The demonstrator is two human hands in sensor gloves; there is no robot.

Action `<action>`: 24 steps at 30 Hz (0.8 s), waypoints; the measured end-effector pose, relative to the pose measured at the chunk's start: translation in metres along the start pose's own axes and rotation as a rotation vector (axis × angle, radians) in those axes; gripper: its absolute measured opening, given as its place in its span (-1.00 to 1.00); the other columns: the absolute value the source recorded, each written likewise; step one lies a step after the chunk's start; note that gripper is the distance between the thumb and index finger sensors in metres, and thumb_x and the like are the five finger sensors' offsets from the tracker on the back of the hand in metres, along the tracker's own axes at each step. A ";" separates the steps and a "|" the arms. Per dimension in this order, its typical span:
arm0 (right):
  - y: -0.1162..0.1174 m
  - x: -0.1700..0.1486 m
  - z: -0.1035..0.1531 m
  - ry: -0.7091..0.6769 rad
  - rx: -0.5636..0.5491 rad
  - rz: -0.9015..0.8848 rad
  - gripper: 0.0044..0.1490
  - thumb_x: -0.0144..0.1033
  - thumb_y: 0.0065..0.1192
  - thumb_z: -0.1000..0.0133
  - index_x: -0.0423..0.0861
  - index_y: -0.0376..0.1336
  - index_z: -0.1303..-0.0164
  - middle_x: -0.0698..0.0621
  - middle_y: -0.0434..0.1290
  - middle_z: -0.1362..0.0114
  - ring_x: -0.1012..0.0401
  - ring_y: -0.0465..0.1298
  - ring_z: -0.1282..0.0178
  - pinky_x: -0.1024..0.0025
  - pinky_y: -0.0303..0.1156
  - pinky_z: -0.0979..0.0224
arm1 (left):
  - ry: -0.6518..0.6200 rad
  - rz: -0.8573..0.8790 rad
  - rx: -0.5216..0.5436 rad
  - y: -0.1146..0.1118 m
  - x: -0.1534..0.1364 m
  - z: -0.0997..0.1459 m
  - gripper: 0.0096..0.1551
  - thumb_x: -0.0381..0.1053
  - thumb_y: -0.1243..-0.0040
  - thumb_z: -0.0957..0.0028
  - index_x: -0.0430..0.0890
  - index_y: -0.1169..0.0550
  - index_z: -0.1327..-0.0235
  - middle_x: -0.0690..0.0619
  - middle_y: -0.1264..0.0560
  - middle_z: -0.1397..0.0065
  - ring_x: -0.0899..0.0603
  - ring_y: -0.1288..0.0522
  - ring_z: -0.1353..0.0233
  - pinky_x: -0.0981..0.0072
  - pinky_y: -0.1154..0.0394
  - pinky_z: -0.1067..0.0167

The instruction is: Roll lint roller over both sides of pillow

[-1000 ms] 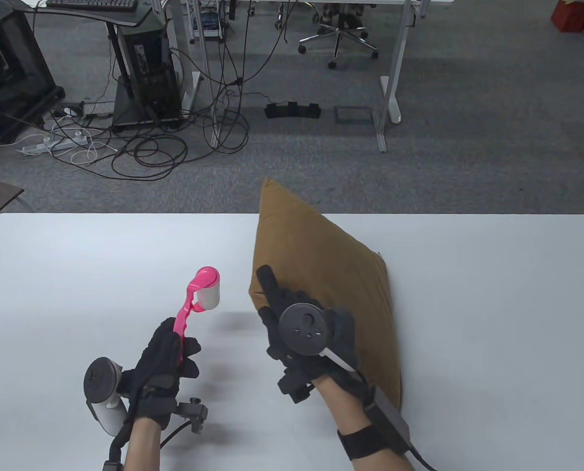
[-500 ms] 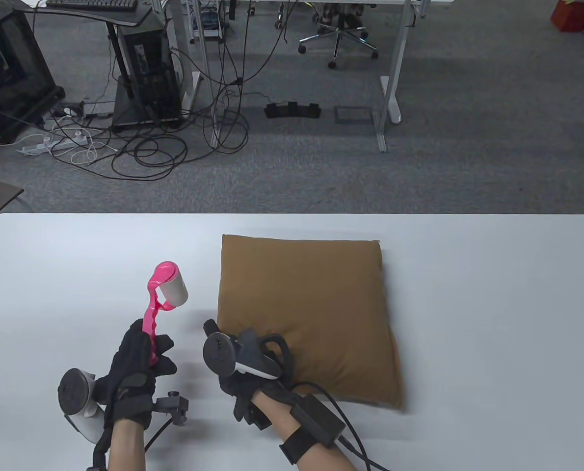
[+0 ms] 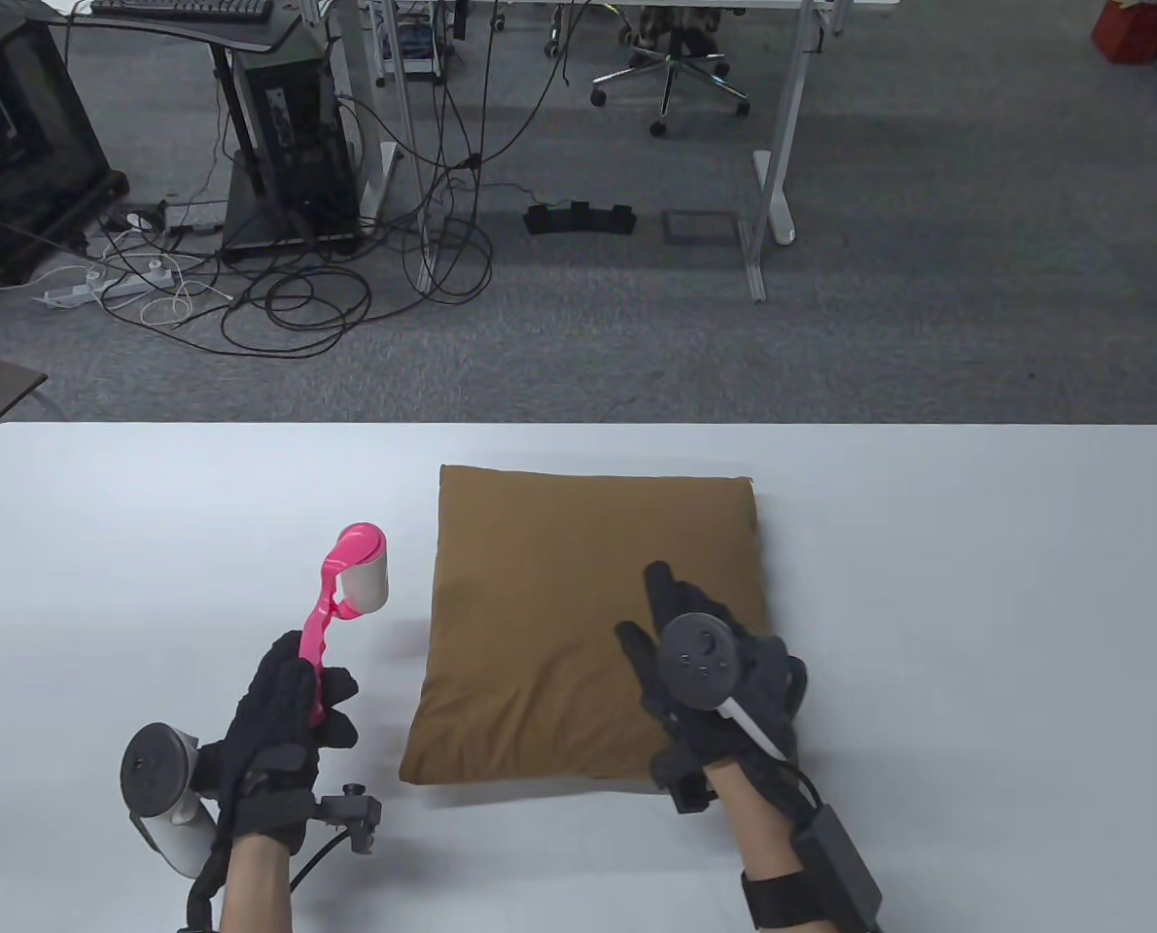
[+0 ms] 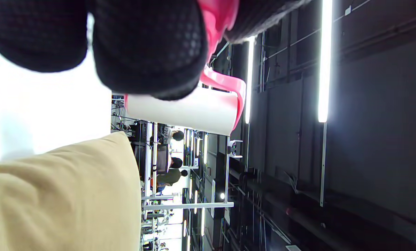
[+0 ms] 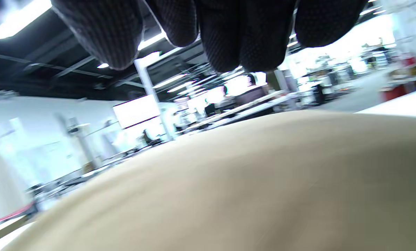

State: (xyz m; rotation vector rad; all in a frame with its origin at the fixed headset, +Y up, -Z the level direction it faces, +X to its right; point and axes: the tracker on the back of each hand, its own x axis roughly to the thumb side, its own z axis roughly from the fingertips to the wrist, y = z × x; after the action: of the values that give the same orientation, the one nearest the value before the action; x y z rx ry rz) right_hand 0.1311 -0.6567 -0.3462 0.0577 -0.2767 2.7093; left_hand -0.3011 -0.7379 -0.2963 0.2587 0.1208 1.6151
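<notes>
Now, from the table view, the brown pillow [image 3: 588, 622] lies flat on the white desk [image 3: 977, 583], right of centre and toward the near edge. The right hand [image 3: 710, 680] rests over its near right corner with fingers spread apart, probably to pin it for rolling. The left hand [image 3: 287, 709] grips the pink handle of the lint roller [image 3: 350, 593], whose white drum stands raised just left of the pillow and apart from it, seemingly poised to come across. A second ago the pillow stood tipped up on its right edge under the right hand; half a second ago it had dropped flat with that hand at its near left corner, and the hand has since crossed to the right. In the left wrist view, gloved fingers [image 4: 148, 48] are clamped around the pink handle, drum clear of the pillow. In the right wrist view, the fingertips [image 5: 243, 35] hang loosely apart above the pillow's swell; contact cannot be told there.
</notes>
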 end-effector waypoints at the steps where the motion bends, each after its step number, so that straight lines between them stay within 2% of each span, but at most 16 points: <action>1: -0.001 -0.009 0.001 0.026 0.009 -0.007 -0.14 0.05 0.09 -0.28 -0.12 -0.03 -0.70 -0.37 0.16 -0.68 -0.30 0.25 -0.54 -0.41 0.19 -0.37 | 0.000 -0.005 -0.005 -0.001 0.000 0.000 -0.23 0.07 -0.04 -0.16 -0.38 -0.22 -0.46 -0.17 -0.68 -0.03 0.01 -0.69 0.46 -0.08 -0.62 0.20; 4: 0.007 -0.053 0.006 0.163 0.110 -0.050 0.02 0.15 0.08 -0.27 -0.11 -0.21 -0.74 -0.45 -0.04 -0.76 -0.48 0.09 -0.57 -0.52 0.09 -0.37 | 0.000 -0.040 -0.020 -0.004 0.000 -0.001 -0.23 0.07 -0.04 -0.16 -0.38 -0.22 -0.47 -0.17 -0.68 -0.03 0.01 -0.69 0.46 -0.08 -0.62 0.20; 9: 0.027 -0.085 0.010 0.301 0.238 -0.102 0.10 0.19 0.01 -0.28 -0.11 -0.39 -0.71 -0.55 -0.16 -0.74 -0.60 0.08 -0.50 -0.55 0.09 -0.34 | -0.001 -0.069 -0.030 -0.008 -0.001 0.001 -0.23 0.07 -0.04 -0.16 -0.38 -0.23 -0.46 -0.17 -0.68 -0.02 0.00 -0.69 0.47 -0.08 -0.62 0.21; 12: 0.036 -0.094 0.013 0.330 0.264 -0.181 0.07 0.22 -0.06 -0.28 -0.14 -0.35 -0.71 -0.58 -0.05 -0.70 -0.55 0.24 -0.44 -0.49 0.19 -0.31 | -0.014 -0.079 -0.049 -0.011 0.002 0.001 -0.23 0.07 -0.05 -0.15 -0.38 -0.24 -0.46 -0.18 -0.68 -0.01 0.00 -0.69 0.47 -0.09 -0.62 0.21; 15: 0.041 -0.096 0.014 0.314 0.246 -0.290 -0.03 0.14 -0.06 -0.30 -0.16 -0.24 -0.72 -0.52 0.18 -0.64 -0.38 0.45 -0.33 -0.38 0.31 -0.26 | -0.054 -0.107 -0.067 -0.013 0.011 0.001 -0.23 0.07 -0.08 -0.15 -0.39 -0.27 -0.44 -0.20 -0.70 0.00 -0.02 -0.70 0.49 -0.10 -0.63 0.23; 18: 0.044 -0.094 0.013 0.295 0.230 -0.320 -0.11 0.05 -0.08 -0.32 -0.16 -0.17 -0.71 -0.53 0.18 -0.62 -0.35 0.46 -0.31 -0.36 0.31 -0.25 | -0.099 -0.183 -0.061 -0.015 0.024 0.004 -0.24 0.07 -0.13 -0.13 -0.40 -0.33 -0.42 -0.21 -0.73 0.04 -0.03 -0.71 0.53 -0.11 -0.63 0.26; 24: 0.047 -0.092 0.014 0.270 0.224 -0.316 -0.17 -0.02 -0.10 -0.32 -0.14 -0.15 -0.71 -0.53 0.18 -0.62 -0.35 0.45 -0.31 -0.36 0.31 -0.25 | -0.142 -0.553 -0.080 -0.031 0.060 0.020 -0.28 0.09 -0.20 -0.11 -0.40 -0.45 -0.32 -0.19 -0.79 0.20 0.00 -0.68 0.67 -0.06 -0.65 0.39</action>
State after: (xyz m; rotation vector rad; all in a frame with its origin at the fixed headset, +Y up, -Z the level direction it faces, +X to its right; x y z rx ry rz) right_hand 0.1959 -0.7381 -0.3489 -0.1843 0.1083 2.3854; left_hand -0.2685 -0.6779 -0.2792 0.2509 0.0139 1.0463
